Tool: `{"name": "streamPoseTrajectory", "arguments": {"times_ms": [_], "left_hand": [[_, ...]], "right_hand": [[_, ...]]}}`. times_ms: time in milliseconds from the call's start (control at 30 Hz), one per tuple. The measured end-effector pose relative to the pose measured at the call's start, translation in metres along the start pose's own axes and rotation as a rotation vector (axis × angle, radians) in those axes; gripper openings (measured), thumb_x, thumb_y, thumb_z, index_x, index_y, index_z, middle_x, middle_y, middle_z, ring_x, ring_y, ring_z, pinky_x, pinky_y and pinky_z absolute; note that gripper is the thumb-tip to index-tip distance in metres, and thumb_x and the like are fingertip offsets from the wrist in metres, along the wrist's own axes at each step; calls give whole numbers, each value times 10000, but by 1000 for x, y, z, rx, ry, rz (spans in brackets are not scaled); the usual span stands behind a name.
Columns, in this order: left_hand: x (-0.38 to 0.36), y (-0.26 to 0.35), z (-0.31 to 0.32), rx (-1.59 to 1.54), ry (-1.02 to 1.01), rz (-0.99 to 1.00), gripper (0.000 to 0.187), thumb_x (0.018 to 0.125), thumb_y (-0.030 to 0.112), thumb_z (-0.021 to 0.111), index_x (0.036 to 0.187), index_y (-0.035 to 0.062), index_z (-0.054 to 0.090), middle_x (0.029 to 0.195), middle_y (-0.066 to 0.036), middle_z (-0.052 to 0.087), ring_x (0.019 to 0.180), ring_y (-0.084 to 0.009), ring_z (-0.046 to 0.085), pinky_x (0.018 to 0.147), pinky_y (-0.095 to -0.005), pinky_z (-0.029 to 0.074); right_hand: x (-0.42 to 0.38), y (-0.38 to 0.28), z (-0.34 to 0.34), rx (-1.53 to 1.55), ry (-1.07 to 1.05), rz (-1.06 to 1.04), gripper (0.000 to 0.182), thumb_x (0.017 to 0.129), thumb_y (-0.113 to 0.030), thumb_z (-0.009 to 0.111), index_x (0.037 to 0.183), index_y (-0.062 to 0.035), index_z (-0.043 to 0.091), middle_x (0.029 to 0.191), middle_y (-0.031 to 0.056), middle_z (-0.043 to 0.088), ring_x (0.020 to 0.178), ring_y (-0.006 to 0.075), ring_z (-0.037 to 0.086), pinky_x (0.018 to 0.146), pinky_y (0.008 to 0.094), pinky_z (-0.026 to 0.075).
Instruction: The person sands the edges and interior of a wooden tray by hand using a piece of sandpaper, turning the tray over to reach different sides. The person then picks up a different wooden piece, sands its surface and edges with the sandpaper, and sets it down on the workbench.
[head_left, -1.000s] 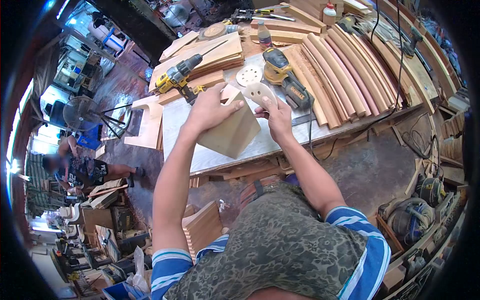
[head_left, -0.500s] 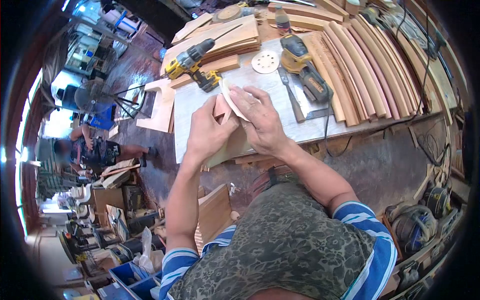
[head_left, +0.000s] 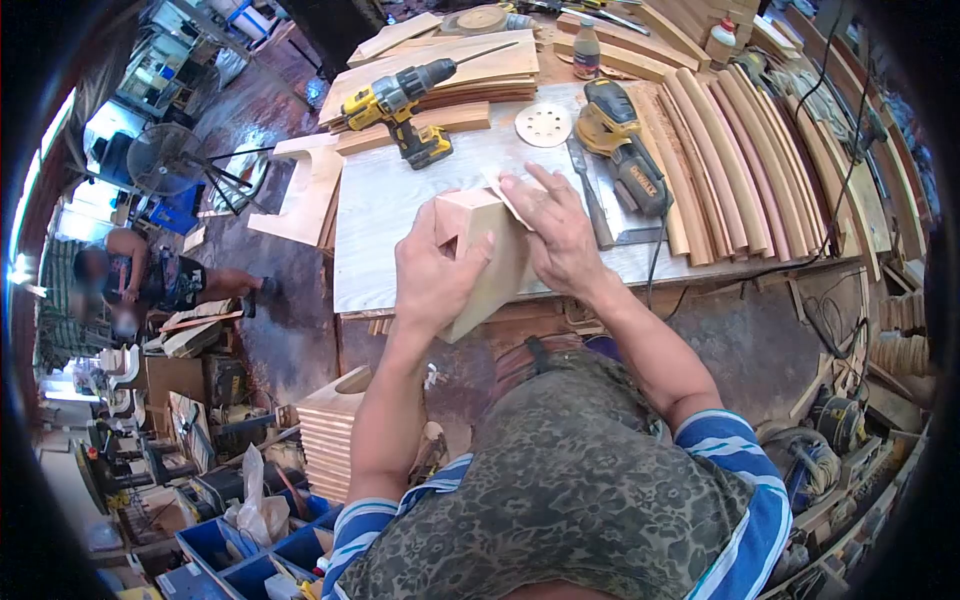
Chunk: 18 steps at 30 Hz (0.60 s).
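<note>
- We are leaning over the workbench [head_left: 400,215], its pale top filling the upper middle of the frame.
- A fan of curved wooden slats [head_left: 730,160] is lying across the bench's right side, in the upper right of the frame.
- A stack of flat boards [head_left: 470,70] is sitting at the top centre, behind a yellow cordless drill [head_left: 405,105] lying on its side.
- We are gripping the wooden block [head_left: 490,255] at the centre of the frame, over the bench's near edge and tilted, its notched end pointing up.
- Our left hand [head_left: 435,280] is wrapping the block from the left side, fingers closed on the wood, thumb lying across the face.
- Our right hand [head_left: 560,235] is pressing a sheet of sandpaper [head_left: 505,195] against the block's upper right edge, fingers together and flat on the paper.
- A yellow sander [head_left: 620,140] is resting just right of our right hand, its cord trailing off the bench.
- A round sanding disc [head_left: 543,125] is lying beside the sander's nose.
- Another person [head_left: 140,280] is sitting at the left edge of the frame, well apart from us.
</note>
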<state>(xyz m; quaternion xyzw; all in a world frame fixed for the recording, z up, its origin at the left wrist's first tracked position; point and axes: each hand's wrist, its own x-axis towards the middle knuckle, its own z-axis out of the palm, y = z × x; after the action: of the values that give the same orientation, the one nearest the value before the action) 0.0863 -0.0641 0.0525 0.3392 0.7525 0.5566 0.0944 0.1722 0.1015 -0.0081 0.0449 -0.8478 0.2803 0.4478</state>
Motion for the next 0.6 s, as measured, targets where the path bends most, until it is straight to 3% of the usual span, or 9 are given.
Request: {"name": "streamPoseTrajectory", "arguments": {"times_ms": [200, 300, 333, 433, 500, 567, 600], "left_hand": [[-3, 20, 5, 174, -43, 30, 494, 864, 137, 793, 1286, -24, 594, 1064, -193, 744, 988, -222, 740, 864, -364, 583], [-5, 10, 8, -90, 8, -11, 484, 856, 147, 800, 1263, -23, 599, 1058, -191, 744, 976, -224, 739, 857, -368, 582], [-5, 13, 8, -13, 10, 32, 470, 861, 138, 797, 1253, -27, 597, 1058, -186, 743, 963, -223, 736, 851, -364, 581], [-17, 26, 8, 116, -22, 15, 443, 872, 115, 790, 1240, -34, 592, 1058, -173, 739, 950, -209, 722, 848, -352, 575], [-20, 26, 6, 166, -41, 3, 430, 879, 100, 786, 1237, -36, 590, 1058, -165, 736, 951, -196, 710, 850, -345, 572], [-31, 14, 5, 70, 71, -63, 426, 891, 75, 775, 1247, -47, 576, 1075, -148, 724, 971, -183, 688, 860, -337, 565], [-37, 18, 1, -42, 24, -173, 522, 923, 24, 723, 1390, -58, 506, 1273, -139, 641, 1160, -186, 623, 1002, -331, 514]], "right_hand": [[0, -13, -2, 98, 56, -14, 604, 816, 7, 628, 1405, -130, 636, 1442, 107, 635, 1353, 400, 548, 1137, 576, 385], [-26, 20, 5, 41, -5, 103, 601, 817, 17, 626, 1404, -112, 633, 1439, 132, 631, 1354, 405, 549, 1154, 574, 372], [-16, 5, -2, 64, 28, 7, 613, 818, 26, 625, 1418, -100, 618, 1443, 156, 623, 1356, 400, 552, 1163, 573, 362], [-1, -35, -5, 242, 66, -14, 632, 813, 26, 621, 1432, -100, 604, 1450, 159, 616, 1369, 388, 547, 1169, 580, 354], [-22, -4, 10, 211, 96, -10, 647, 793, 45, 621, 1425, -89, 600, 1461, 162, 605, 1388, 370, 538, 1180, 591, 338], [-59, 53, 29, -34, -9, 163, 643, 782, 36, 626, 1415, -77, 600, 1458, 169, 605, 1393, 364, 538, 1189, 604, 323], [-59, 60, 23, -92, -39, 265, 616, 801, 7, 627, 1411, -75, 596, 1442, 184, 611, 1369, 351, 563, 1182, 603, 341]]}}
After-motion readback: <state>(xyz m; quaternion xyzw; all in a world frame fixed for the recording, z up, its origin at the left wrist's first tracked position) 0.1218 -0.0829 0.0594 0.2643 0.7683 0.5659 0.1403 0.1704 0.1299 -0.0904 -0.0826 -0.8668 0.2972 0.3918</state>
